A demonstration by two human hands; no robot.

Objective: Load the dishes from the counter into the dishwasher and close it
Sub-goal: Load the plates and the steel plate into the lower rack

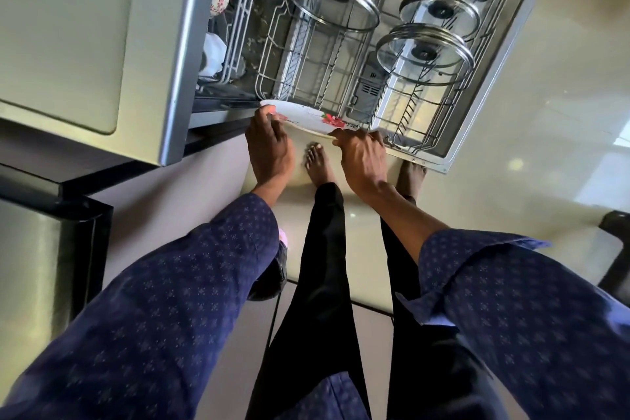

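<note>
Both hands grasp the white flowered plate by opposite rim edges, the left hand and right hand just short of the pulled-out rack, whose open tines lie directly beyond the fingers, past the plate's far edge.

A glossy cream floor spreads right of the grip, catching bright patches of window light. Left of the grip stands a pale cabinet door, with a dark-edged steel panel nearer the camera.
</note>
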